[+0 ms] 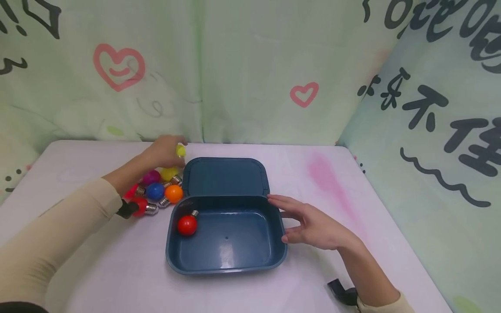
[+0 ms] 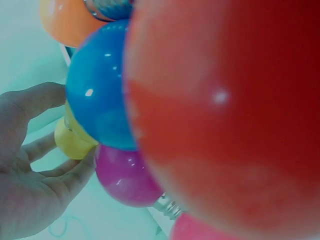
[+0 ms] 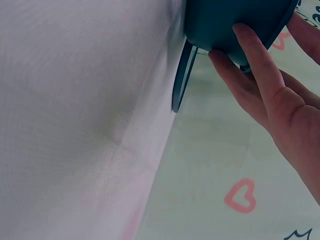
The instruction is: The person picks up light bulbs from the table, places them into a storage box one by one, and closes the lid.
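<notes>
At the far left, my left hand [image 1: 166, 151] holds a small yellow light bulb [image 1: 180, 151] between thumb and fingers, just behind the lid. In the left wrist view this bulb is partly hidden by nearer bulbs. My right hand [image 1: 313, 224] touches the right wall of a dark blue plastic box [image 1: 227, 270], its fingers loosely extended and the thumb at the rim. Inside the box, near the left wall, lies a red light bulb [image 1: 187, 225]. The right wrist view shows my fingertips [image 3: 245, 32] against the outside of the box.
Left of the box lies a pile of bulbs: blue [image 1: 155, 191], orange [image 1: 174, 194], purple [image 1: 151, 177], another yellow [image 1: 169, 174] and red [image 1: 139, 206]. The box's lid [image 1: 225, 177] lies flat behind it. A printed curtain [image 1: 250, 87] borders the white table [image 1: 313, 278].
</notes>
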The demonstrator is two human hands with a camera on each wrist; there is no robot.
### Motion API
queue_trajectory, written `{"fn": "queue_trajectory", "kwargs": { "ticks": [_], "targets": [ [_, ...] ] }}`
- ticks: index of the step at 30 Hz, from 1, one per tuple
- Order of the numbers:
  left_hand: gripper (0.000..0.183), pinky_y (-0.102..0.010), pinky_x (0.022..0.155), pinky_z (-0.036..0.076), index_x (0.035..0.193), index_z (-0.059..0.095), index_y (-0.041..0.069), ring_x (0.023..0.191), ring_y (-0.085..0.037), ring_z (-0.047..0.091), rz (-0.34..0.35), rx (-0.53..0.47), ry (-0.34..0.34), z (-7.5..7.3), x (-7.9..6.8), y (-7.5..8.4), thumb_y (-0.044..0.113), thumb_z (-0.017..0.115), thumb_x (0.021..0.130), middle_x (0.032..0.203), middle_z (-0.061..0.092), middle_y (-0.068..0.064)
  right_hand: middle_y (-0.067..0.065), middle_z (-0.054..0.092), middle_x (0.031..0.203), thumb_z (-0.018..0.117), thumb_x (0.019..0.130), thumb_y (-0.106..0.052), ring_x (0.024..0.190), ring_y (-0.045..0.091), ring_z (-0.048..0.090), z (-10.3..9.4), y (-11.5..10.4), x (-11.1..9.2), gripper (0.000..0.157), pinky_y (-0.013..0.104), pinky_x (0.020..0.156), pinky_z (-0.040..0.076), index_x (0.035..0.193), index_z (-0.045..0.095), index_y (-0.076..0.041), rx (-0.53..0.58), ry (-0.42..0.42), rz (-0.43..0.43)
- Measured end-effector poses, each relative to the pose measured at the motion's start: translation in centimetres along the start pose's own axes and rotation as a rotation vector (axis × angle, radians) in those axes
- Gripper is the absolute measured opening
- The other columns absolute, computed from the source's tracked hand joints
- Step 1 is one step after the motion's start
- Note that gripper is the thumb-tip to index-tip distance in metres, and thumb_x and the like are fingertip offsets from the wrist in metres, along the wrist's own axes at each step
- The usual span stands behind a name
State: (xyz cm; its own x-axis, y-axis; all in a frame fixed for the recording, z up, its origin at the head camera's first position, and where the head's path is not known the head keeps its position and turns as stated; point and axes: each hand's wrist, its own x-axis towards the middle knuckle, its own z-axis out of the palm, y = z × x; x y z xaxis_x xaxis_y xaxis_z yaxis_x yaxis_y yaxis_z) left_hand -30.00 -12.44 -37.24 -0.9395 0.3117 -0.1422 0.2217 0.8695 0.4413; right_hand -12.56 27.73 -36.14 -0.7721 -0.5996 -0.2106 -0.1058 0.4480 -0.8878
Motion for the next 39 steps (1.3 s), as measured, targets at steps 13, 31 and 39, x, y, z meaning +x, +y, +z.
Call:
{"fn": "queue_trajectory", "kwargs": {
  "ticks": [13,31,39],
  "targets": [
    [0.061,-0.050,0.094,0.060,0.140,0.055,0.000,0.113,-0.042,0.062,0.085,-0.164,0.050,-1.2,-2.1,2.0,0.014,0.081,0.087,0.135,0.062,-0.028,0.006,0.027,0.172,0.074,0.091,0.000,0.147,0.046,0.042,0.4,0.1,-0.4,0.085,0.033,0.103,0.057,0.164,0.034,-0.020,-0.003,0.005,0.016],
    [0.061,-0.038,0.086,0.064,0.137,0.066,0.009,0.107,-0.031,0.073,0.313,-0.222,-0.028,-1.3,-7.9,7.6,0.012,0.088,0.081,0.129,0.060,-0.016,0.005,0.028,0.171,0.074,0.091,0.000,0.148,0.046,0.043,0.4,-0.3,0.2,0.085,0.034,0.104,0.056,0.163,0.035,-0.020,-0.031,0.010,-0.001],
    [0.063,-0.034,0.081,0.065,0.136,0.068,0.015,0.098,-0.022,0.074,0.303,-0.229,-0.123,-0.8,-10.4,9.8,0.010,0.091,0.077,0.124,0.061,-0.012,0.007,0.029,0.171,0.074,0.091,-0.002,0.147,0.046,0.044,0.5,-0.4,0.3,0.084,0.037,0.104,0.056,0.163,0.035,-0.021,-0.060,0.014,0.004]
  ]
}}
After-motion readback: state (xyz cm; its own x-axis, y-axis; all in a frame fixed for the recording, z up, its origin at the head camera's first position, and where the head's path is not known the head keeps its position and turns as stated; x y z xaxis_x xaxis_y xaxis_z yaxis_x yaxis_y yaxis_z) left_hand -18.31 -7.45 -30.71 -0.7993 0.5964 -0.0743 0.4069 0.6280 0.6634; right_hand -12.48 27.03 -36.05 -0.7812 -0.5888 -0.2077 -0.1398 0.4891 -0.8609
